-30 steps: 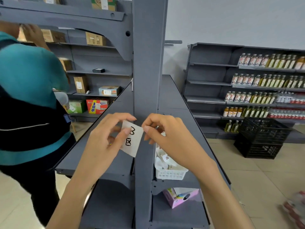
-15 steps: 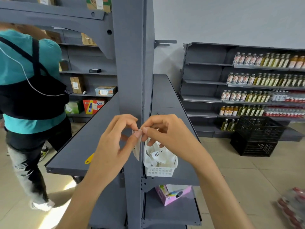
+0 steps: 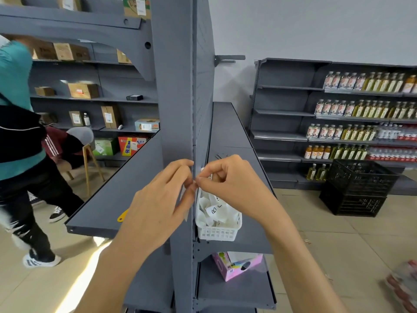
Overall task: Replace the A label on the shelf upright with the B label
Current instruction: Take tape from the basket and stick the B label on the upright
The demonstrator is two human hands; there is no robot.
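Observation:
The grey shelf upright [image 3: 174,98] stands straight ahead. In front of it, at waist height, my left hand [image 3: 158,206] and my right hand [image 3: 230,188] meet fingertip to fingertip. Between them they pinch a white paper label [image 3: 186,201], which is turned edge-on, so its letter is hidden; only a thin white strip shows below my left fingers. No label is visible on the bare upright. Right behind my right hand, a white plastic basket [image 3: 217,232] holds several white labels, one showing a B.
Grey shelf boards run away on both sides of the upright. A yellow tool [image 3: 122,216] lies on the left board. A pink box [image 3: 237,266] sits on the lower right shelf. A person in a teal top [image 3: 20,136] walks at the left. A black crate [image 3: 358,188] stands at the right.
The label has turned from facing me, with B showing, to edge-on between my fingertips. My view has shifted left to right. The person at the left has moved further left.

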